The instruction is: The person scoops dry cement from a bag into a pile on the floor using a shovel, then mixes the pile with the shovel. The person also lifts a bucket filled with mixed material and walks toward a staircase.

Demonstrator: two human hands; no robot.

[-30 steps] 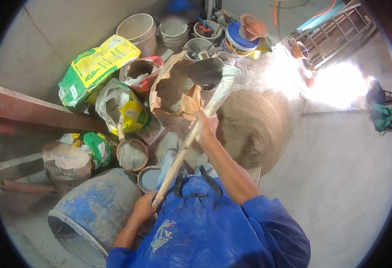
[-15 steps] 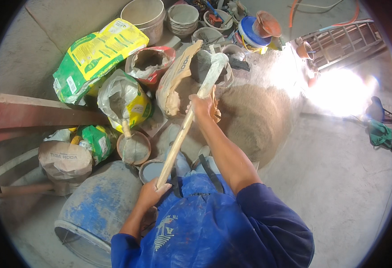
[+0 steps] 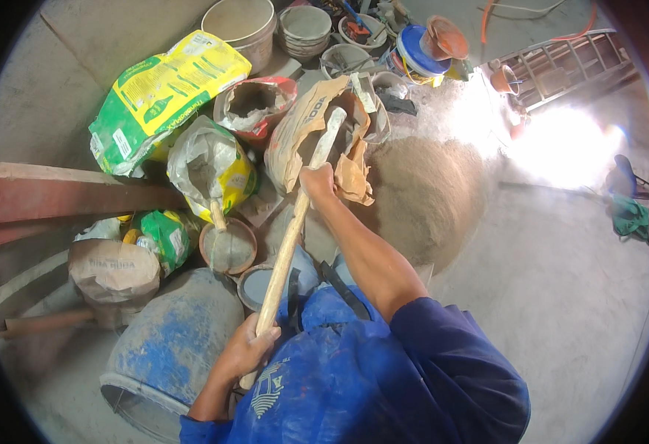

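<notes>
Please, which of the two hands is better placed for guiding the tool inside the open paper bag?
Probably the right hand: it grips the wooden handle close to the open paper bag, while the left hand holds that handle farther away, near its lower end.

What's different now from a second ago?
The hoe moved down: its blade was above the torn brown bag, and now it's hidden, seemingly inside. The left hand and right hand both kept hold. The sand pile stayed put.

Paper bag (image 3: pixel 291 144) ahead, free floor (image 3: pixel 554 296) right
</notes>
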